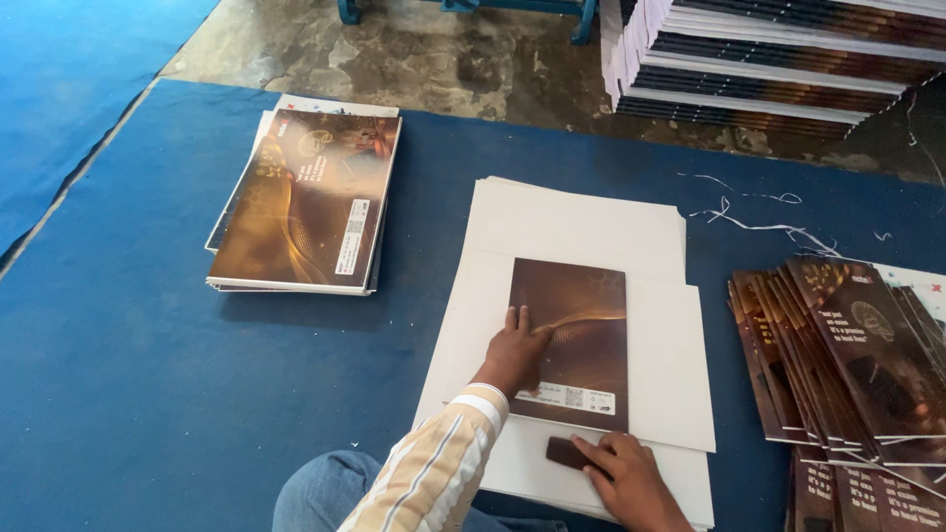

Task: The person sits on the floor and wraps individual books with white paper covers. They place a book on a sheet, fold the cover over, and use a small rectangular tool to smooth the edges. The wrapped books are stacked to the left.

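Note:
A folded dark brown booklet [581, 325] with golden swirls lies on large white sheets [591, 236] spread over the blue mat. My left hand [514, 355] presses flat on the booklet's left edge, fingers together and pointing away. My right hand [631, 478] is at the near edge of the sheets, fingers resting on a small dark brown block [567, 452] just below the booklet's lower edge.
A stack of finished brown-covered booklets [310, 202] sits to the left on the blue mat [128, 374]. Fanned brown covers [857, 355] lie at the right. Tall piles of printed sheets [778, 59] stand at the back right on concrete floor. White paper shreds [759, 222] lie nearby.

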